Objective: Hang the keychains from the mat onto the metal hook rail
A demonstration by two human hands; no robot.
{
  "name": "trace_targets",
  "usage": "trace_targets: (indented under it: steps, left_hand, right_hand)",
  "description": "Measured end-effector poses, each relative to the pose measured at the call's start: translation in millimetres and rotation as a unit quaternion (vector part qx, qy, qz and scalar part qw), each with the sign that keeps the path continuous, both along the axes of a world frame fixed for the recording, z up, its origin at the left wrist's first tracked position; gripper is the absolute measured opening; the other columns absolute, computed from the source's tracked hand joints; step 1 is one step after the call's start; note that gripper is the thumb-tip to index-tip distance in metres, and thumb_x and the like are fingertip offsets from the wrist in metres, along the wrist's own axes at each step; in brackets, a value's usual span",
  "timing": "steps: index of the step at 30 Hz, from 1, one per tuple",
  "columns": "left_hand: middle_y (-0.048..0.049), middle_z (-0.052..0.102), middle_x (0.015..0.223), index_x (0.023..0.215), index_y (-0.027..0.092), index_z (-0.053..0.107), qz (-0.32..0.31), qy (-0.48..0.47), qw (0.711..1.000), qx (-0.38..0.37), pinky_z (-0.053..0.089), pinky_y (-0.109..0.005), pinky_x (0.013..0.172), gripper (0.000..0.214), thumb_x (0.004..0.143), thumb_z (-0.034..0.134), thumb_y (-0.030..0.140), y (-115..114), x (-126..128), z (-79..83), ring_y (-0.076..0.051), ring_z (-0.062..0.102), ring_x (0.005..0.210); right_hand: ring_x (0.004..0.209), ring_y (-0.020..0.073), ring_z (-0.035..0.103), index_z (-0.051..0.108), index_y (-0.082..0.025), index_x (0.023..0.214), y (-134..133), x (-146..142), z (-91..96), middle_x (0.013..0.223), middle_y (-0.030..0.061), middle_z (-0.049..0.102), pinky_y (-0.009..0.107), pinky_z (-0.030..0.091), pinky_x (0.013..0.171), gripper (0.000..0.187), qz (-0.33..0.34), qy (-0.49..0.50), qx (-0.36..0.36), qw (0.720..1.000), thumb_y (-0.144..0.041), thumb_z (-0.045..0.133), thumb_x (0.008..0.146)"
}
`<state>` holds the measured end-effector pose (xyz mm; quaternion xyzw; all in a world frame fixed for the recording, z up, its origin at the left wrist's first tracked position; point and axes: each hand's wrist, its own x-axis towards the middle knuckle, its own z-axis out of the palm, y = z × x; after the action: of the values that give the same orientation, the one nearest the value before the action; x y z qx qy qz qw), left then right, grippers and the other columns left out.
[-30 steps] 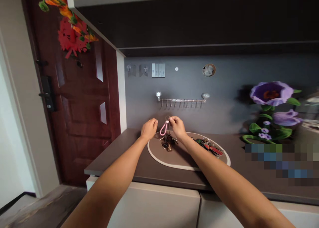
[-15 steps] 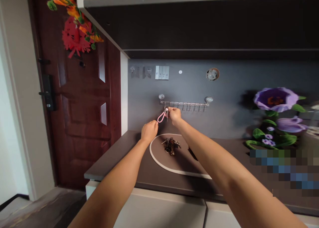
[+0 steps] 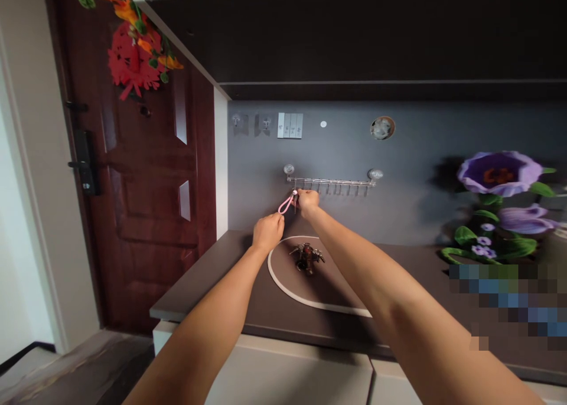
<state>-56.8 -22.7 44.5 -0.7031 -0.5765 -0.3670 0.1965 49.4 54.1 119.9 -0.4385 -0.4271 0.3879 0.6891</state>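
Observation:
A pink loop key strap (image 3: 284,206) with a metal ring and a key at its upper end is stretched between my hands. My left hand (image 3: 268,232) pinches the lower end of the loop. At the upper end, my right hand (image 3: 308,202) is closed by the ring, its fingertips partly hiding the key. Both are just below the left end of a clear hook rack (image 3: 332,182) fixed to the grey wall. Whether the ring is on a hook cannot be made out. Below, a bunch of keys (image 3: 309,256) with a brown holder lies on a rounded brown mat (image 3: 319,304).
A dark shelf (image 3: 354,39) overhangs the counter (image 3: 190,281). Purple fabric flowers (image 3: 498,175) stand at the right. A red-brown door (image 3: 150,216) with a black lock is at the left. Small hooks (image 3: 266,123) and a switch panel (image 3: 290,126) sit higher on the wall.
The view has shifted slightly. My right hand has moved a little closer to the strap's upper end; my left hand still grips the loop, which stays under the rack's left end.

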Motion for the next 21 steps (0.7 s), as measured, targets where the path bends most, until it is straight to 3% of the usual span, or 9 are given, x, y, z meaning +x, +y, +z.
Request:
trace_targets:
  steps: [14, 21]
  left_hand:
    - [-0.0063, 0.063, 0.085, 0.089, 0.02, 0.058, -0.022, -0.004, 1.0, -0.019, 0.038, -0.026, 0.066, 0.032, 0.088, 0.027, 0.031, 0.4, -2.2, -1.3, -0.017, 0.058, 0.076]
    - [-0.0056, 0.063, 0.083, 0.088, 0.02, 0.059, -0.06, -0.009, 0.998, -0.024, 0.038, -0.025, 0.069, 0.031, 0.087, 0.03, 0.031, 1.6, -3.1, -2.2, -0.016, 0.057, 0.078]
  right_hand:
    - [0.043, 0.0066, 0.048, 0.05, -0.015, 0.063, -0.2, 8.6, -19.4, 0.045, -0.0044, 0.047, 0.022, 0.049, 0.051, 0.014, 0.056, -0.055, 0.009, 0.997, -0.015, 0.047, 0.077]
    - [0.049, 0.0055, 0.049, 0.056, -0.013, 0.071, -1.9, 18.5, -24.2, 0.059, -0.001, 0.056, 0.02, 0.045, 0.057, 0.011, 0.079, -0.134, 0.011, 0.988, -0.01, 0.046, 0.073]
